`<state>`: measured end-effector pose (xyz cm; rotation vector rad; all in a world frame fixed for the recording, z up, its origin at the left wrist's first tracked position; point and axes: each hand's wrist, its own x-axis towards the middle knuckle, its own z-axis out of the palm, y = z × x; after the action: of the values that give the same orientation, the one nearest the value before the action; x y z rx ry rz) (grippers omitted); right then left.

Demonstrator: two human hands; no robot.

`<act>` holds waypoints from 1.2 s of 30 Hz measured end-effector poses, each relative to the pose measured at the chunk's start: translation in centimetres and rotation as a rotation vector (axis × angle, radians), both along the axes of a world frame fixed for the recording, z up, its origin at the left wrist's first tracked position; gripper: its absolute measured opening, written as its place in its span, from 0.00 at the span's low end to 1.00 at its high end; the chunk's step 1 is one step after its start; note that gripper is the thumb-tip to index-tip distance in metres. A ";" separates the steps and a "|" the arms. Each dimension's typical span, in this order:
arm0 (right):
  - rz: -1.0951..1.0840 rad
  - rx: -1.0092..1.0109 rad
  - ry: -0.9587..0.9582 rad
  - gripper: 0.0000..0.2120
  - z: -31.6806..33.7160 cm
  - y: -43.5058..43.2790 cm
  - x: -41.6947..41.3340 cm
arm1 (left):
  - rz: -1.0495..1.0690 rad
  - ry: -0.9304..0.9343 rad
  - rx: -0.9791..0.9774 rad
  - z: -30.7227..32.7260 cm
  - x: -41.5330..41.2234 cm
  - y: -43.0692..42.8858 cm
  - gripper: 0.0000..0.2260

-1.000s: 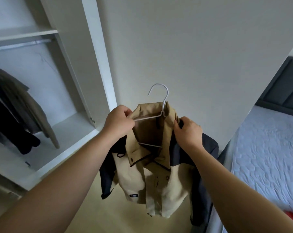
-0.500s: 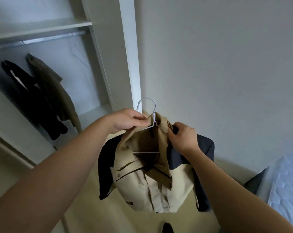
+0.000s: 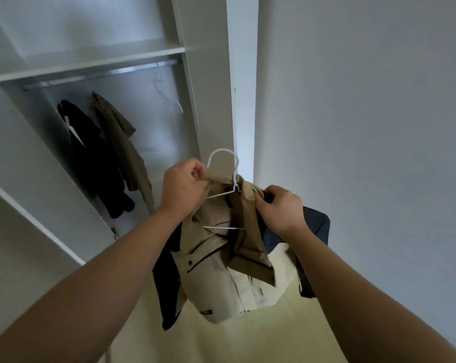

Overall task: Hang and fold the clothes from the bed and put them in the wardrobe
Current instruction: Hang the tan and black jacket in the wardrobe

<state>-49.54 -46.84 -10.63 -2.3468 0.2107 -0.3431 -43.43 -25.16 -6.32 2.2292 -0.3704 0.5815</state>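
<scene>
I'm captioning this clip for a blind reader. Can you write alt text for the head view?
Two bare hands, left hand and right hand, hold a beige and navy jacket on a white wire hanger before an open wardrobe. Inside, a black garment and an olive coat hang from the rail.

I'm in a home bedroom: an open wardrobe [image 3: 96,74] with a rail [image 3: 101,74], clothes [image 3: 109,158] hanging, plain walls [image 3: 365,127].
</scene>
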 end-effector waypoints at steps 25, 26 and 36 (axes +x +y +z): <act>-0.150 0.104 0.134 0.22 -2.0 16.5 27.7 | -0.030 0.261 -0.209 -4.5 26.8 19.8 0.08; -0.149 0.119 0.127 0.21 -2.1 16.8 28.5 | -0.080 0.233 -0.074 -4.8 28.2 20.7 0.10; -0.114 0.014 0.206 0.18 -3.5 17.8 37.3 | -0.252 0.342 0.280 -8.7 39.4 18.4 0.22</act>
<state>-12.21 -29.06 -14.17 -2.3612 0.4454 -0.1528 -4.02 -6.81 -15.06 2.4406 -0.5702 0.0104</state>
